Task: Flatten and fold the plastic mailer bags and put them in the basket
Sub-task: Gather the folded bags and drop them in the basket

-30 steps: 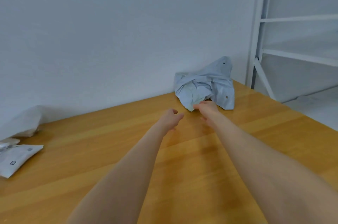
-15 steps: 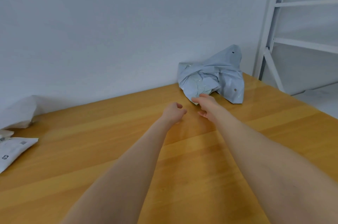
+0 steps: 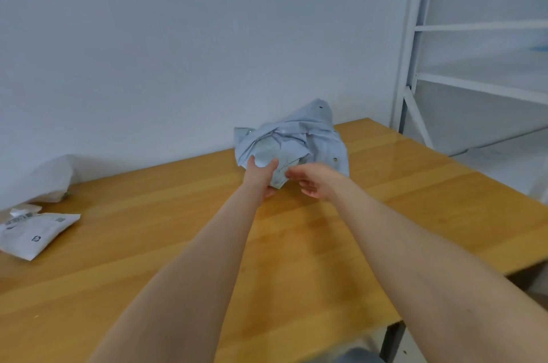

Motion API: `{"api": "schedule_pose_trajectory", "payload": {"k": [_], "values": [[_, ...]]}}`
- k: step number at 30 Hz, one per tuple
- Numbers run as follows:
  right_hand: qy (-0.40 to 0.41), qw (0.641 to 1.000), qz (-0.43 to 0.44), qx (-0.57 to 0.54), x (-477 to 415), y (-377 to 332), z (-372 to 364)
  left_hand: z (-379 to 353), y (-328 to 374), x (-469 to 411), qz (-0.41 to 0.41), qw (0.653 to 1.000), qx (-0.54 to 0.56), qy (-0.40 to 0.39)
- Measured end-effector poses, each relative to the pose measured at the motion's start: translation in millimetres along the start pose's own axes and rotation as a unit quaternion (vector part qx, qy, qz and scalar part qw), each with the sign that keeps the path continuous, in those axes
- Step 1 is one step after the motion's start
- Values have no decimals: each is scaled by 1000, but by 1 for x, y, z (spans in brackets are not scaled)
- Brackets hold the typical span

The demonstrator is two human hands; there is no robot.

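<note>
illegible printed marks (image 3: 36,238) on the flat white mailer bag (image 3: 28,248)

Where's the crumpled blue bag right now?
Head view, right of centre: the blue bag sits on the table by the wall, left hand gripping its near edge.

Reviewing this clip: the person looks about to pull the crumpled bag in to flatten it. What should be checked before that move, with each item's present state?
1. Left hand grips the crumpled blue bag: ok, thumb over its near edge.
2. Right hand holds the bag: not ok, open beside its near corner.
3. Bag flattened: not ok, bunched up by the wall.
4. Room on the table to spread it: ok, bare wood between the arms.
5. Flat white bag out of the way: ok, far left.
6. Basket position: cannot tell, not in view.
</note>
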State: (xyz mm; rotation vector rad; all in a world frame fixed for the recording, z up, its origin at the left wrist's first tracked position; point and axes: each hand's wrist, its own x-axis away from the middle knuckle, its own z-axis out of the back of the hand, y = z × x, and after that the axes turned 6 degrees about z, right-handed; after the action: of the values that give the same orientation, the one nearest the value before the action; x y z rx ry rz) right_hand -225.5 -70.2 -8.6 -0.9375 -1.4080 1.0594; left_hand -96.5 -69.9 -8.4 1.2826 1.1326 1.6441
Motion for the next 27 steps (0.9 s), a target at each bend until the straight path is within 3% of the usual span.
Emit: {"api": "schedule_pose_trajectory", "payload": {"k": [6,12,16,18,21,27], "values": [[-35,999,2,25,49,8,-20,31,-10,39,-17,997,51,47],[176,977,19,118,67,20,-10,72,-12,65,5,984,154,85],[104,993,-35,-40,78,30,-12,84,-13,74,-4,978,188,88],[89,991,-34,-96,81,28,-19,85,-13,79,-7,982,176,76],[135,981,-41,-136,75,23,-21,91,-14,82,-17,986,143,81],[270,959,3,-86,51,25,13,129,-25,73,-128,974,-78,173]]}}
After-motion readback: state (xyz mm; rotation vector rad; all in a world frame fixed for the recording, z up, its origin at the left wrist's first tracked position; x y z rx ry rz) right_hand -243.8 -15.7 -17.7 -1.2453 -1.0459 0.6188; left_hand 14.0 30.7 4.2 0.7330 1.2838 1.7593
